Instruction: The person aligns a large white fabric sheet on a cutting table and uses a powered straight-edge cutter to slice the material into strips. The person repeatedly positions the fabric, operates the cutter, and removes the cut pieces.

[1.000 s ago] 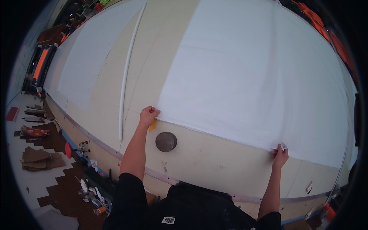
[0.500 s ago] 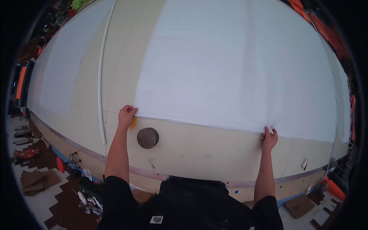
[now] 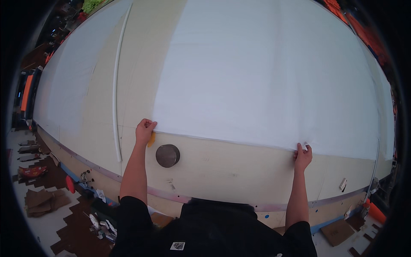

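Note:
A large sheet of thin white fabric (image 3: 227, 81) lies over the wide cream table (image 3: 205, 171), its near edge running between my hands. At the sheet's near left corner, my left hand (image 3: 145, 127) pinches the fabric between thumb and fingers. Farther right along the same edge, my right hand (image 3: 302, 155) grips the fabric, thumb and forefinger on it. Just below my left hand a small yellow piece (image 3: 151, 139) lies on the table. Close to it, toward me, stands a dark round weight (image 3: 168, 155).
A long white rod (image 3: 115, 90) lies left of the sheet, with another white sheet (image 3: 70, 85) beyond it. A small white block (image 3: 343, 184) rests near the table's right front. A metal bar (image 3: 374, 167) runs along the right side. Brown cardboard (image 3: 46, 203) lies on the floor at left.
The whole view has shifted slightly to the right and down. Both hands stay at the same places on the fabric's edge.

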{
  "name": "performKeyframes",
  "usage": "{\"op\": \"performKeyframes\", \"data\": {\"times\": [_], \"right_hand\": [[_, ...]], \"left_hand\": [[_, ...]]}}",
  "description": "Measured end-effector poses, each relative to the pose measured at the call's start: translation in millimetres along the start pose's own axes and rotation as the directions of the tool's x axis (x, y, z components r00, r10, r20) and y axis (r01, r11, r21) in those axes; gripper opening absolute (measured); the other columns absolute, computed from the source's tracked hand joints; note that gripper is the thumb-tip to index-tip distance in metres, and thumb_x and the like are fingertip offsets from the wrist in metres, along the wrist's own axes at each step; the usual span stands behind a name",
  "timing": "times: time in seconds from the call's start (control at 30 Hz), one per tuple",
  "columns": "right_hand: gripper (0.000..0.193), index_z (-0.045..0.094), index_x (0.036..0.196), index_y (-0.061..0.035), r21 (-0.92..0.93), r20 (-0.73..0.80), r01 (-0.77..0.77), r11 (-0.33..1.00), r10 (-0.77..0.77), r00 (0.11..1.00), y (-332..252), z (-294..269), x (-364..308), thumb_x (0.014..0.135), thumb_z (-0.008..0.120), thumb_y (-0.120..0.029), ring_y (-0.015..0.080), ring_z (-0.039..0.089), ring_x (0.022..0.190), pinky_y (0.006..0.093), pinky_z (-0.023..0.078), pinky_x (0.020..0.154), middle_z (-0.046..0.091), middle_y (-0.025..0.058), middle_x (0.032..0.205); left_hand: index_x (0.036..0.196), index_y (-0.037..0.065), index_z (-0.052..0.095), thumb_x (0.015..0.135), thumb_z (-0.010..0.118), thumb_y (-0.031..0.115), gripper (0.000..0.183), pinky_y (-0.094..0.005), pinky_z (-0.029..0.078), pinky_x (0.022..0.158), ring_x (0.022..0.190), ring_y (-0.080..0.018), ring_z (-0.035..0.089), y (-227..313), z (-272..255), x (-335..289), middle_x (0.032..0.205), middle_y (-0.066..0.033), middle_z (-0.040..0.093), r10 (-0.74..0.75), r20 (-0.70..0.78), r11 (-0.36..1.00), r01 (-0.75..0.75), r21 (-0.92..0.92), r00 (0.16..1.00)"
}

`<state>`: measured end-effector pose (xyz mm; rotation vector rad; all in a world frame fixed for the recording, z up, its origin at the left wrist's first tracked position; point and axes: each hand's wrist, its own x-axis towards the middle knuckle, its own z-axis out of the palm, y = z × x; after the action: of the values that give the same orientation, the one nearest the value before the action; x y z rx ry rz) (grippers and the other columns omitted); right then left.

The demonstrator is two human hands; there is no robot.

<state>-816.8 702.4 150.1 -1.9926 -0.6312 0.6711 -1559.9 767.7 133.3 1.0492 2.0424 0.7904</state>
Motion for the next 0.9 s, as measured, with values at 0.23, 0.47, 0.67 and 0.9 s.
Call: {"op": "performKeyframes", "data": {"times": [0.23, 0.47, 0.67, 0.9], "right_hand": [[0.054, 0.057, 0.139, 0.0013, -0.067, 0.005, -0.042, 0.997, 0.043, 0.999, -1.9, 3.6, 3.0, 0.099, 0.078, -0.027, 0.0106, 0.055, 0.050, 0.0284, 0.038, 0.040, 0.062, 0.0033, 0.068], [0.055, 0.055, 0.141, 0.0003, -0.046, 0.005, -0.027, 0.999, 0.028, 1.000, 1.7, 0.2, -0.6, 0.099, 0.077, -0.028, 0.0106, 0.055, 0.051, 0.0286, 0.041, 0.042, 0.061, 0.0033, 0.069], [0.058, 0.055, 0.144, 0.0010, -0.075, -0.011, 0.023, 0.997, -0.023, 1.000, 6.7, 4.6, 0.4, 0.098, 0.078, -0.026, 0.0110, 0.056, 0.052, 0.0295, 0.044, 0.045, 0.061, 0.0027, 0.069], [0.059, 0.056, 0.143, 0.0024, -0.184, -0.016, 0.084, 0.979, -0.089, 0.996, 9.0, 1.6, 2.8, 0.096, 0.079, -0.024, 0.0113, 0.056, 0.051, 0.0315, 0.047, 0.048, 0.061, 0.0026, 0.066]], "left_hand": [[0.110, 0.005, 0.067, 0.096, 0.077, 0.039, 0.038, -0.0392, 0.053, 0.067, 0.069, -0.0226, 0.066, 23.4, -6.1, -30.0, 0.080, -0.0070, 0.069, 0.101, -0.339, 0.968, -0.014, 0.250, 0.935], [0.145, 0.014, 0.057, 0.081, 0.086, 0.050, 0.079, -0.0512, 0.060, 0.091, 0.123, -0.0375, 0.059, 85.0, 26.4, -173.6, 0.142, -0.0164, 0.055, 0.304, 0.113, 0.711, -0.304, 0.634, 0.946], [0.151, 0.023, 0.050, 0.071, 0.090, 0.044, 0.092, -0.0553, 0.060, 0.097, 0.130, -0.0440, 0.053, 99.4, 29.2, -185.6, 0.153, -0.0150, 0.046, 0.037, 0.253, 0.662, -0.214, 0.719, 0.967], [0.148, 0.022, 0.052, 0.071, 0.090, 0.041, 0.088, -0.0536, 0.059, 0.098, 0.127, -0.0420, 0.056, 164.9, 15.0, -127.0, 0.147, -0.0135, 0.051, 0.116, 0.225, 0.681, -0.242, 0.691, 0.967]]}}
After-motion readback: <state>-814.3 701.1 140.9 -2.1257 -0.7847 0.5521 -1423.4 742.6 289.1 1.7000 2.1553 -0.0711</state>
